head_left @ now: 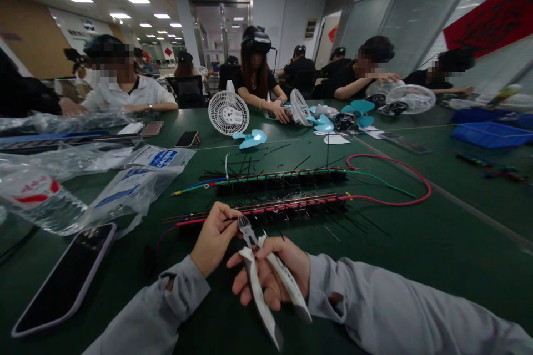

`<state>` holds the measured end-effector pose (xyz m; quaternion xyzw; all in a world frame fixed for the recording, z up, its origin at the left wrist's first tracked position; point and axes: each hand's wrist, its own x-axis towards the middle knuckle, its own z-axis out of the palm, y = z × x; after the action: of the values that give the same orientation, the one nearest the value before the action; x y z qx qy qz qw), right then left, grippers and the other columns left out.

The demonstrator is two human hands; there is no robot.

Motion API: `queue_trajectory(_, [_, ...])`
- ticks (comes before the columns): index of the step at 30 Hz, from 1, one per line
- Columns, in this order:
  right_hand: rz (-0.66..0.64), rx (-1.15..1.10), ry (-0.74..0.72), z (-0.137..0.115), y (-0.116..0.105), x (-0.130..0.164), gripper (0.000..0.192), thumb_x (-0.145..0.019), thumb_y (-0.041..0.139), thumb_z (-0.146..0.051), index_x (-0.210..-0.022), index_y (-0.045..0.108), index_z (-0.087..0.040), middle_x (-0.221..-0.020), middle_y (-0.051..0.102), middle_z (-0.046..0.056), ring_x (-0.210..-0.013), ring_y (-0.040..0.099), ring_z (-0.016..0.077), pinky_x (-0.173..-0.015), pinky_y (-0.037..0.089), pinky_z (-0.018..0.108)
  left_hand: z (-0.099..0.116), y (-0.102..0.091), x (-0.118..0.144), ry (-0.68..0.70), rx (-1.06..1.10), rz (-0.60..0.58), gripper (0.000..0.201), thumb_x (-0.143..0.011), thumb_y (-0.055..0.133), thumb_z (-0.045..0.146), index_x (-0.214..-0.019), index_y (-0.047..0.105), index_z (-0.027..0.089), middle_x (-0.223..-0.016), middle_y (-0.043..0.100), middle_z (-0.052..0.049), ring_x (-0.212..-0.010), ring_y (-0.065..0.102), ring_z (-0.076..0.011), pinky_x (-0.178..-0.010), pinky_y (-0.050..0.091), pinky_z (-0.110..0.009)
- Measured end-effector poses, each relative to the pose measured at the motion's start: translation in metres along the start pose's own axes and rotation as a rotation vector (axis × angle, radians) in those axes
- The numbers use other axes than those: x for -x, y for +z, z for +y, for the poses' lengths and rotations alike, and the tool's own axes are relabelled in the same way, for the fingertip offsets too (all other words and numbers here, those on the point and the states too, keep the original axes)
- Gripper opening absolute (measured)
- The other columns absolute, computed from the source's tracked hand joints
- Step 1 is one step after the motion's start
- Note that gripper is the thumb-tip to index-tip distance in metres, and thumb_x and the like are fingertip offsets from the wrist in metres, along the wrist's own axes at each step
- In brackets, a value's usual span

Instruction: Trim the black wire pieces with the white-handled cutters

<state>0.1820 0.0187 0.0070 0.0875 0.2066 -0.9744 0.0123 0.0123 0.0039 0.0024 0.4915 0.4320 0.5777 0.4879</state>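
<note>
My right hand (pixel 277 272) holds diagonal cutters (pixel 252 249) with pale grey handles, which are spread apart in the palm. Their jaws point away from me, close to the fingertips of my left hand (pixel 214 238). Thumb and forefinger of that hand pinch a thin dark end that looks like a cable tie, right at the jaws. Just beyond lies the nearer wire bundle (pixel 300 202), with a red wire running along a black strip and thin black tails sticking out. Behind it, a second bundle (pixel 287 176) carries a green wire.
A phone (pixel 64 283), a water bottle (pixel 41 199) and plastic bags (pixel 141 177) lie to the left. A red cable loop (pixel 428 186) curves at right. Across the green table (pixel 416 277), people sit among fan guards (pixel 229 112), blue fan blades (pixel 252 138) and a blue tray (pixel 493 135).
</note>
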Motion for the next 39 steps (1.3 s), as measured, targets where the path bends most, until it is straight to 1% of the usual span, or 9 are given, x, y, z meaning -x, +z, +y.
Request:
queue_trajectory(9, [0.047, 0.019, -0.002, 0.0, -0.001, -0.001, 0.055, -0.071, 0.031, -0.028, -0.12, 0.044, -0.007, -0.099, 0.062, 0.016, -0.087, 0.062, 0.0229, -0.049, 0.048, 0.024, -0.003, 0.0, -0.001, -0.002, 0.017, 0.003, 0.025, -0.078, 0.061, 0.023, -0.081, 0.036, 0.022, -0.082, 0.059, 0.003, -0.065, 0.06, -0.0101, -0.057, 0.05, -0.022])
queue_trajectory(17, [0.014, 0.015, -0.012, 0.002, -0.003, -0.001, 0.053, -0.072, 0.033, -0.029, -0.119, 0.045, -0.007, -0.099, 0.063, 0.015, -0.088, 0.063, 0.0229, -0.05, 0.049, 0.023, -0.005, -0.001, -0.002, 0.001, 0.02, -0.017, 0.024, -0.078, 0.06, 0.022, -0.08, 0.036, 0.022, -0.082, 0.058, 0.003, -0.06, 0.057, -0.0086, -0.054, 0.049, -0.021])
queue_trajectory(20, [0.029, 0.032, -0.008, 0.002, -0.004, -0.001, 0.052, -0.073, 0.033, -0.028, -0.119, 0.045, -0.008, -0.096, 0.064, 0.014, -0.085, 0.063, 0.0219, -0.048, 0.048, 0.022, -0.003, 0.0, -0.002, -0.004, 0.032, -0.022, 0.025, -0.077, 0.061, 0.023, -0.08, 0.036, 0.022, -0.082, 0.058, 0.003, -0.061, 0.058, -0.0094, -0.054, 0.049, -0.022])
queue_trajectory(24, [0.082, 0.066, 0.013, 0.001, -0.005, -0.001, 0.05, -0.073, 0.031, -0.028, -0.117, 0.046, -0.008, -0.093, 0.064, 0.014, -0.081, 0.064, 0.0207, -0.045, 0.046, 0.021, -0.002, 0.001, -0.001, -0.016, 0.039, -0.02, 0.027, -0.076, 0.062, 0.024, -0.08, 0.036, 0.022, -0.082, 0.058, 0.003, -0.063, 0.059, -0.01, -0.055, 0.05, -0.023])
queue_trajectory(27, [0.116, 0.101, 0.016, 0.001, -0.005, -0.001, 0.048, -0.075, 0.032, -0.03, -0.115, 0.046, -0.008, -0.085, 0.064, 0.013, -0.072, 0.063, 0.0193, -0.04, 0.042, 0.02, -0.002, 0.001, -0.002, -0.02, 0.047, -0.019, 0.027, -0.076, 0.062, 0.024, -0.08, 0.035, 0.022, -0.082, 0.058, 0.003, -0.062, 0.059, -0.0098, -0.055, 0.05, -0.023])
queue_trajectory(29, [0.126, 0.114, 0.002, 0.001, -0.004, 0.0, 0.048, -0.075, 0.034, -0.031, -0.115, 0.045, -0.008, -0.076, 0.062, 0.01, -0.066, 0.061, 0.0182, -0.036, 0.038, 0.019, -0.002, 0.0, -0.002, -0.02, 0.051, -0.026, 0.027, -0.076, 0.062, 0.024, -0.08, 0.035, 0.022, -0.082, 0.058, 0.003, -0.061, 0.058, -0.0096, -0.054, 0.049, -0.023])
queue_trajectory(32, [0.122, 0.09, -0.014, 0.001, -0.001, 0.001, 0.047, -0.075, 0.039, -0.031, -0.115, 0.045, -0.008, -0.066, 0.054, 0.005, -0.06, 0.055, 0.016, -0.031, 0.031, 0.016, -0.003, -0.001, -0.002, -0.016, 0.05, -0.04, 0.027, -0.077, 0.062, 0.023, -0.08, 0.035, 0.022, -0.083, 0.059, 0.002, -0.061, 0.058, -0.0096, -0.055, 0.049, -0.022])
queue_trajectory(35, [0.105, 0.055, 0.002, 0.0, 0.003, 0.003, 0.043, -0.075, 0.04, -0.029, -0.113, 0.045, -0.009, -0.063, 0.046, 0.003, -0.056, 0.05, 0.0143, -0.027, 0.025, 0.015, -0.003, -0.001, -0.002, -0.013, 0.046, -0.046, 0.026, -0.077, 0.061, 0.023, -0.08, 0.035, 0.022, -0.083, 0.059, 0.003, -0.062, 0.058, -0.0094, -0.055, 0.049, -0.022])
queue_trajectory(39, [0.101, 0.041, 0.025, -0.001, 0.005, 0.004, 0.038, -0.074, 0.041, -0.029, -0.107, 0.048, -0.012, -0.063, 0.04, 0.001, -0.053, 0.047, 0.0132, -0.023, 0.021, 0.013, -0.002, -0.001, -0.001, -0.008, 0.042, -0.046, 0.025, -0.078, 0.06, 0.023, -0.08, 0.035, 0.022, -0.083, 0.058, 0.003, -0.063, 0.058, -0.0093, -0.055, 0.049, -0.022])
